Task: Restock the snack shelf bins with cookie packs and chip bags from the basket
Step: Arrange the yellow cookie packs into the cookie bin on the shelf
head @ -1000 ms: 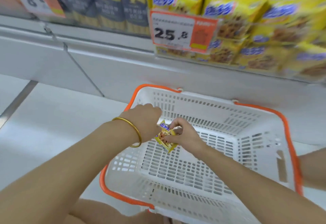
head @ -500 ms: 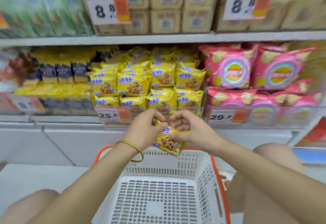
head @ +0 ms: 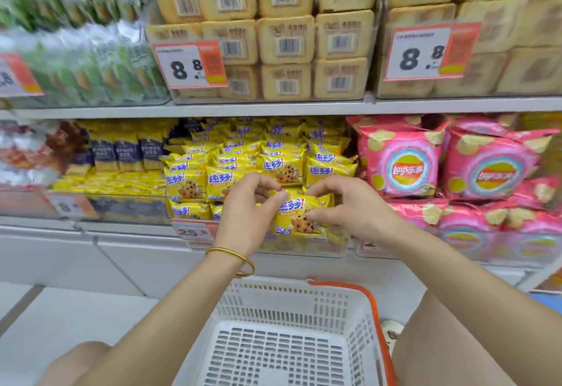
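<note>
A yellow cookie pack [head: 299,215] is held up between both hands at the front of the lower shelf's clear bin [head: 304,247]. My left hand [head: 249,206], with a gold bangle on the wrist, pinches the pack's left top edge. My right hand [head: 349,206] pinches its right side. Behind it the bin is piled with matching yellow cookie packs [head: 252,157]. Pink chip bags [head: 401,160] fill the bin to the right. The white basket with an orange rim [head: 374,312] stands below my arms and shows no goods inside.
The upper shelf holds beige boxed packs [head: 286,38] with price tags reading 8.8 [head: 190,66]. Green packs [head: 76,63] sit at the upper left, dark blue and yellow packs [head: 121,154] at the lower left. My knees flank the basket on the white floor.
Both hands lifted the cookie pack out of the basket and carried it up and forward to the front of the yellow cookie bin. The view rose from the basket to the shelves.
</note>
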Tool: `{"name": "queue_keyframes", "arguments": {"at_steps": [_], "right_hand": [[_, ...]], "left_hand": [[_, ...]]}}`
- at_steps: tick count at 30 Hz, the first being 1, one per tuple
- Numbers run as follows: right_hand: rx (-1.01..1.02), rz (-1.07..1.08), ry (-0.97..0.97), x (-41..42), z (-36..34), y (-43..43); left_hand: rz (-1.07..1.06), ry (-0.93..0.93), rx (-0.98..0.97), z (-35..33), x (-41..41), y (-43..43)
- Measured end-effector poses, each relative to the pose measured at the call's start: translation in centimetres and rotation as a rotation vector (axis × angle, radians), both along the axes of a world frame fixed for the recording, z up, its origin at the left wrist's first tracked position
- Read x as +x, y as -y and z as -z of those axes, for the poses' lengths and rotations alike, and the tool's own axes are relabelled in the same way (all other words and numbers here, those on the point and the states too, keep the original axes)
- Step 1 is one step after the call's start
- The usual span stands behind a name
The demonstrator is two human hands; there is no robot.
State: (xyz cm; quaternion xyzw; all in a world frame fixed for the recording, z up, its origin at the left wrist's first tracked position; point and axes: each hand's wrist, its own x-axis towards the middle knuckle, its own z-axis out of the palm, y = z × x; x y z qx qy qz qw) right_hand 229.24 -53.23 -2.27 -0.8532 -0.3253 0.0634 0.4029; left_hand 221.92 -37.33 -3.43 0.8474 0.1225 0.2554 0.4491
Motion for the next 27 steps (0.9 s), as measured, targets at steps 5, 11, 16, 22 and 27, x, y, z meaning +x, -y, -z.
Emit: {"name": "queue_keyframes", "arguments": {"at_steps": [5, 11, 16, 22, 27], "right_hand": [[0.023, 0.127, 0.165, 2.5, -0.8, -1.4], [-0.085, 0.144, 0.395, 2.4, 0.7, -5.6], [-0.255, 0.121, 0.546, 2.7, 1.3, -7.2], [-0.077, 0.139, 0.281, 2.6, 1.5, -7.8], [-0.177, 0.139, 0.422, 1.8, 2.0, -7.9]], "left_hand": [[-0.182, 0.129, 0.530, -0.2, 1.2, -4.1], [-0.076, -0.257, 1.118, 2.9, 2.5, -8.1], [-0.050, -0.268, 1.120, 3.2, 2.6, -9.4], [0.046, -0.237, 1.004, 2.9, 3.1, -10.6], [0.029, -0.137, 1.023, 1.4, 3.5, -8.1]]}}
